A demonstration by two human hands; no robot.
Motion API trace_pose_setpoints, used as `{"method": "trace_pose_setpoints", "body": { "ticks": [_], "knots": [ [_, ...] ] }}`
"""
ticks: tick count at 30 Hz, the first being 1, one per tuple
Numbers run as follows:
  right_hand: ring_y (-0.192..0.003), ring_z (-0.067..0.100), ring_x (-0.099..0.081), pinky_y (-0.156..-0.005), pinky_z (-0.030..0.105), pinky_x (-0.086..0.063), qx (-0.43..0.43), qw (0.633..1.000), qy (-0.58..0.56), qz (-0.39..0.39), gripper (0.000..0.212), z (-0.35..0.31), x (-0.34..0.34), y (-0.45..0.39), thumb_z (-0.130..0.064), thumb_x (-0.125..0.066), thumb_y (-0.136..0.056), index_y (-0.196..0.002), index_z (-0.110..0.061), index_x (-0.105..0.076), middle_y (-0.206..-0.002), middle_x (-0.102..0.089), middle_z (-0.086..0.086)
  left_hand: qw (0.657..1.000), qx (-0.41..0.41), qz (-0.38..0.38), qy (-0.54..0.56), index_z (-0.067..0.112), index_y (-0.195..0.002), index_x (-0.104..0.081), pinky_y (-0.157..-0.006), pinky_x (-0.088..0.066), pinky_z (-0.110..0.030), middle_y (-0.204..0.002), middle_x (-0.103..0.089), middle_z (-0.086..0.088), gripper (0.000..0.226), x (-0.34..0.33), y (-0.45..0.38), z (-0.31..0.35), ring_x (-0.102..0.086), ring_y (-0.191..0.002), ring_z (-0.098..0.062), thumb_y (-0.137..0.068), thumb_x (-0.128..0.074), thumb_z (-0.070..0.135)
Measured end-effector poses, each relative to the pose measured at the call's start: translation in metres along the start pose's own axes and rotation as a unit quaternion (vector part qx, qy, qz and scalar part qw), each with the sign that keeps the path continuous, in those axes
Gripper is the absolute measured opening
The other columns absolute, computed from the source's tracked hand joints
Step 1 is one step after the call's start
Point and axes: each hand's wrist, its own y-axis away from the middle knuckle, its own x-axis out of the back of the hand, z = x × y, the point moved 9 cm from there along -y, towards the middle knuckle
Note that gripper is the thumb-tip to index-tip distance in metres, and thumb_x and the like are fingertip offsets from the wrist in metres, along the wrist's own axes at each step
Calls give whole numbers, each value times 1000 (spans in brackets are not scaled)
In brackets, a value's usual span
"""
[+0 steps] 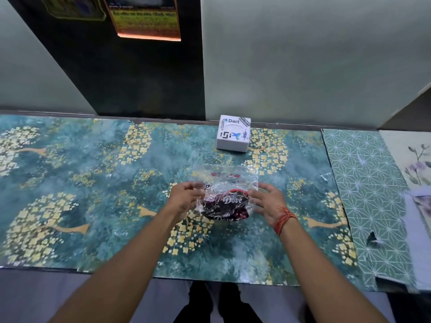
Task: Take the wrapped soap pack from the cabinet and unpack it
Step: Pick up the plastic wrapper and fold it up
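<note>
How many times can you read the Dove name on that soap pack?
2. One Dove logo sits on the upper dark part of the soap pack, between the left hand and right hand; another at its near edge. More may be hidden.

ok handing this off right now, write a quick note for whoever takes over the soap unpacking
Left hand: gripping the left edge of the clear plastic wrap.
Right hand: holding the wrap's right side.
Soap pack: dark Dove bars inside the wrap, held low over the teal floral counter, nearer than the white sticker box.
Done: pack is out on the counter.
Left: get the wrap off and take the bars out.
</note>
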Motion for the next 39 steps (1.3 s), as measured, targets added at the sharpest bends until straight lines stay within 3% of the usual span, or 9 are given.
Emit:
{"method": "trace_pose_setpoints", "body": {
  "ticks": [8, 13, 17, 21, 23, 25, 28, 35, 39],
  "knots": [
    [-67, 24, -65, -42, 19, -52, 59, 998, -28, 19, 29, -26, 20, -6, 26, -56, -78, -65, 1, -64, -86, -70, 17, 994, -19, 7, 103, -1, -70, -58, -49, -59, -25, -99, -70, -18, 26, -13, 5, 5, -73, -63, -18, -87, -52, -20],
    [-69, 19, -69, -48, 21, -55, 103, 993, -30, -54, 30, -45, 23, -2, 27, -58, -74, -59, 2, -65, -78, -72, 12, 957, 54, -167, 230, 6, -90, -53, -72, -64, -44, -118, -68, -23, 10, -30, 14, 5, -72, -92, -35, -81, -51, 3],
    [-71, 19, -71, -55, 25, -58, 118, 981, -11, -156, 39, -60, 11, 1, 29, -56, -74, -51, -1, -68, -75, -73, 12, 953, 103, -245, 142, -1, -122, -58, -92, -55, -49, -126, -66, -23, 54, -57, 17, 1, -64, -115, -36, -80, -58, 34],
    [-73, 13, -68, -55, 23, -55, 116, 966, 106, -203, 28, -66, -3, 12, 21, -59, -79, -85, -3, -72, -86, -71, 10, 935, 91, -317, -129, 3, -99, -70, -62, -56, -27, -95, -70, -9, 37, -96, 28, -11, -64, -72, -19, -72, -81, 24],
    [-69, 11, -67, -52, 25, -55, 74, 979, 91, -169, 30, -60, 5, 12, 8, -54, -90, -113, -10, -63, -94, -68, 12, 949, 86, -281, -111, -1, -94, -68, -55, -54, -26, -81, -72, -10, 24, -104, 29, -15, -66, -63, -18, -74, -78, 8],
    [-87, 28, -69, -66, 40, -60, 8, 987, 59, -147, 24, -40, 13, 12, -26, -54, -97, -116, -11, -56, -112, -65, 19, 975, 68, -208, -41, -3, -91, -68, -44, -50, -22, -71, -71, -12, 12, -107, 30, -14, -64, -51, -15, -80, -72, -3],
    [-98, 35, -68, -80, 48, -59, -20, 987, 55, -152, 57, -15, 12, 21, -56, -63, -82, -114, -9, -62, -111, -70, 16, 992, 34, -116, -29, -3, -94, -67, -34, -38, -18, -63, -68, -8, 10, -106, 31, -22, -56, -41, -10, -84, -69, -5],
    [-105, 28, -66, -87, 53, -56, 48, 985, 67, -152, 69, -1, 4, 52, -20, -85, -64, -124, -16, -53, -115, -69, 10, 996, -42, -57, -61, 4, -94, -68, -57, -54, -27, -84, -72, -10, 12, -84, 54, -33, -66, -66, -18, -84, -69, -4],
    [-80, 28, -67, -56, 32, -58, 128, 988, 64, -60, 46, 8, 9, 71, 11, -73, -73, -114, -8, -62, -94, -71, 9, 991, -25, -130, -31, 6, -112, -60, -69, -56, -39, -94, -75, -15, 34, -78, 78, -41, -68, -79, -31, -84, -65, -11]
  ]
}}
